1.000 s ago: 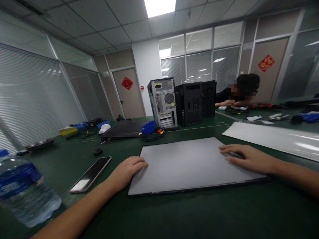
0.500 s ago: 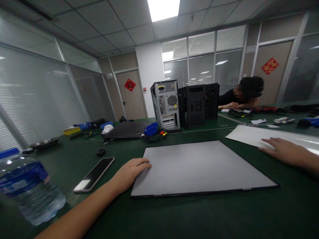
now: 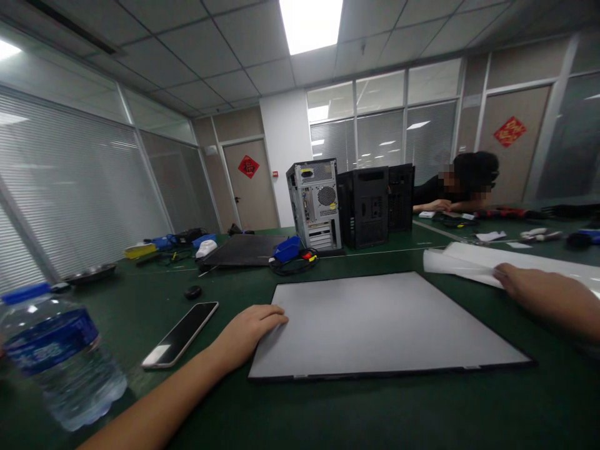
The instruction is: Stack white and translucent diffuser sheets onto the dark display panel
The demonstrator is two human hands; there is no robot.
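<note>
A flat grey-white panel (image 3: 365, 325) with a thin black frame lies on the green table in front of me. My left hand (image 3: 257, 320) rests over its left edge, fingers stretched out on the surface and the thumb hidden. To the right of the panel, my right hand (image 3: 529, 287) is closed on the near edge of a glossy white sheet (image 3: 553, 261). The left end of that sheet curls up off the table. Left of my left arm lie a phone (image 3: 182, 334) and, nearer me, a water bottle (image 3: 60, 356).
Behind the panel stand a silver computer case (image 3: 316, 206) and black cases (image 3: 370, 206). A dark flat plate (image 3: 244, 250), a blue connector (image 3: 287, 248) with cable and a small black cap (image 3: 192, 292) lie nearby. A person (image 3: 450, 184) leans on the table at the back right.
My right hand has gone from spread fingers on the white sheet to a closed grip, and the sheet's left end has curled up. My left hand stays on the panel's edge.
</note>
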